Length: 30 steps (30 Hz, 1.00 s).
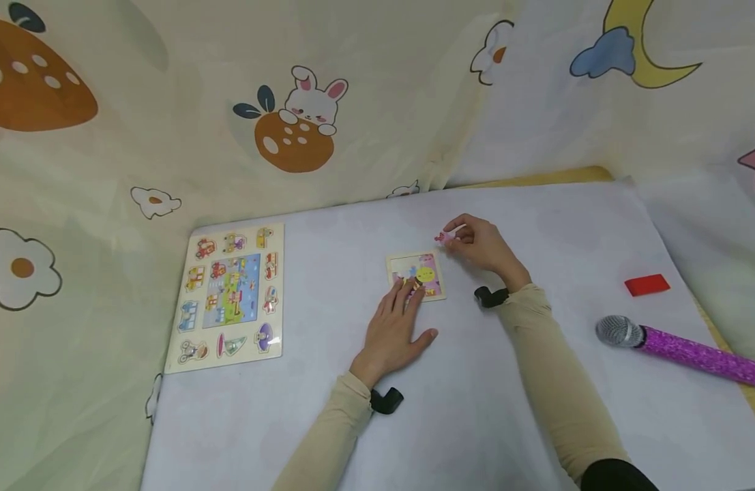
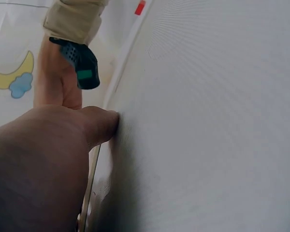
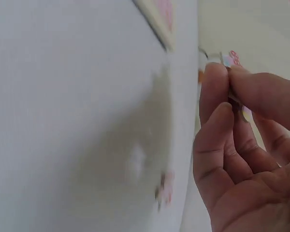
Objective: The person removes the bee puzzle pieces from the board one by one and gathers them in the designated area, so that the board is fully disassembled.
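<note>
A small square jigsaw puzzle (image 1: 436,274) with a pale wooden frame lies on the white table; its upper left part shows bare backing. My left hand (image 1: 394,332) rests on its lower left with fingers straight, covering some of the picture. Just above the puzzle's upper right corner, my right hand (image 1: 480,244) pinches a small pink puzzle piece (image 1: 442,237) between thumb and fingertips. The right wrist view shows this piece (image 3: 246,114) mostly hidden by the fingers. A blurred pinkish piece (image 3: 165,189) lies on the table below that hand.
A larger wooden puzzle board (image 1: 273,344) with vehicle pictures lies at the left. Toward the right edge are a red rectangular object (image 1: 647,285) and a microphone (image 1: 690,351) with a glittery purple handle. A patterned cloth (image 1: 377,82) hangs behind the table (image 1: 328,423).
</note>
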Motion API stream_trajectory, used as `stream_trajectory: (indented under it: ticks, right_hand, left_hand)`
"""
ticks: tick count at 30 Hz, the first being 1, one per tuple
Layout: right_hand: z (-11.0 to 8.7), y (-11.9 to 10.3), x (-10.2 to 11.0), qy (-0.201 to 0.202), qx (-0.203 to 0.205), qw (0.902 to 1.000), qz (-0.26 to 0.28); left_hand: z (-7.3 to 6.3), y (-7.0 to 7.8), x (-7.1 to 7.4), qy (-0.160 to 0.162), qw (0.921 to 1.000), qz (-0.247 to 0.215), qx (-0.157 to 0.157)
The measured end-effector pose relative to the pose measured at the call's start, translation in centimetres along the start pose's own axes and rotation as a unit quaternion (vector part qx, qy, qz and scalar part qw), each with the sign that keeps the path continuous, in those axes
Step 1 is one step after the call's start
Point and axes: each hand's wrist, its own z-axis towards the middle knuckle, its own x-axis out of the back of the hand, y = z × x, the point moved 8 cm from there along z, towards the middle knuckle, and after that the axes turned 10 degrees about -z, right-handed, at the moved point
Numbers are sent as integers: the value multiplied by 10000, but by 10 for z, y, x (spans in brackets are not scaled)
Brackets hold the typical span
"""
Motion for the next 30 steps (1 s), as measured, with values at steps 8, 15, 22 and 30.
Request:
stream_trajectory:
  ticks: [8,15,22,30]
  right_hand:
    - [-7,26,41,168,-284,9994,121]
    - [-17,54,72,457,-660,9965,233]
    - [-24,87,86,495,-1198,9915,52]
    - [-20,103,81,302,-1332,9906,-58]
  left_hand:
    - [1,0,1,30,10000,59,-11]
    - [1,0,2,28,10000,42,9]
    - [2,0,1,3,10000,75,-27]
    - [1,0,-1,-108,9999,80,40]
